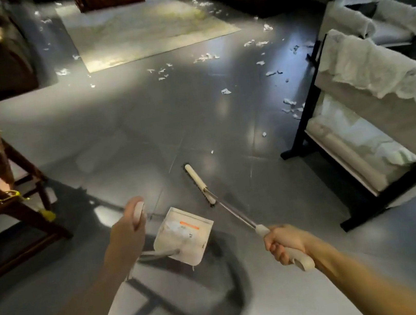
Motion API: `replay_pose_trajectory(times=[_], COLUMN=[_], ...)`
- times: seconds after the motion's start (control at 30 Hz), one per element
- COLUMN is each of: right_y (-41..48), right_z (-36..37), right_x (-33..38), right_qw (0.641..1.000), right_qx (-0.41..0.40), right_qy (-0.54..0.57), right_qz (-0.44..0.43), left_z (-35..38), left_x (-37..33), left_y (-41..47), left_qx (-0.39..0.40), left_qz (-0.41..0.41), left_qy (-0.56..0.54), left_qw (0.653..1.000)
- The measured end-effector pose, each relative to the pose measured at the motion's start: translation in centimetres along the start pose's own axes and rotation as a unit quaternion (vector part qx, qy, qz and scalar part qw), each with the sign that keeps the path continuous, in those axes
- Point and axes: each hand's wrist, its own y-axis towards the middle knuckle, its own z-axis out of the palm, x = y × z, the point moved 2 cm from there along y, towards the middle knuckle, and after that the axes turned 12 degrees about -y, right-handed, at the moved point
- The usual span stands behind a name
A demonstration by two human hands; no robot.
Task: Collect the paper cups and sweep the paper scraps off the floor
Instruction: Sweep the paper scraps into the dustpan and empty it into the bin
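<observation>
The person is standing on a grey tiled floor [117,133] and is holding one tool in each hand. The right hand [286,244] is gripping the pale end of the broom [233,214], with all fingers curled tightly round it. The metal shaft is running forward and to the left, down to the brush head [197,184], which is lying on the floor. The left hand [128,228] is holding the pale top of the dustpan handle, with its fingers wrapped round it. The white dustpan [183,235] is hanging low between the two arms, just left of the broom shaft; whether it is touching the floor cannot be told. The paper scraps [205,57] are lying scattered farther ahead, well apart from the brush head, mostly along the near edge of a pale rug [144,29] and beside a chair with a white lace cover [368,84] on the right. A dark wooden chair [0,166] with a red cushion is standing on the left.
</observation>
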Motion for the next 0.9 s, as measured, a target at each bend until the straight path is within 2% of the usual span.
replay_pose_trajectory(times=[0.2,0.47,0.73,0.9], right_y=[6.5,15.4,20.9,25.2], right_z=[-4.5,-7.5,-11.2,-15.2], right_x=[8.5,18.6,24.5,29.7], right_qw=[1.0,0.999,0.997,0.998], right_qx=[-0.011,-0.046,-0.072,-0.059], right_qy=[-0.007,-0.017,-0.003,0.012], right_qz=[0.02,0.025,0.005,0.007], left_z=[2.8,6.3,9.3,12.3], left_x=[0.2,2.5,1.8,1.4], left_y=[9.3,24.3,36.9,43.3], left_qx=[-0.002,0.038,0.082,0.099], left_qz=[-0.022,-0.03,-0.001,-0.008], left_qy=[-0.016,-0.027,-0.003,0.004], left_qw=[1.0,0.998,0.997,0.995])
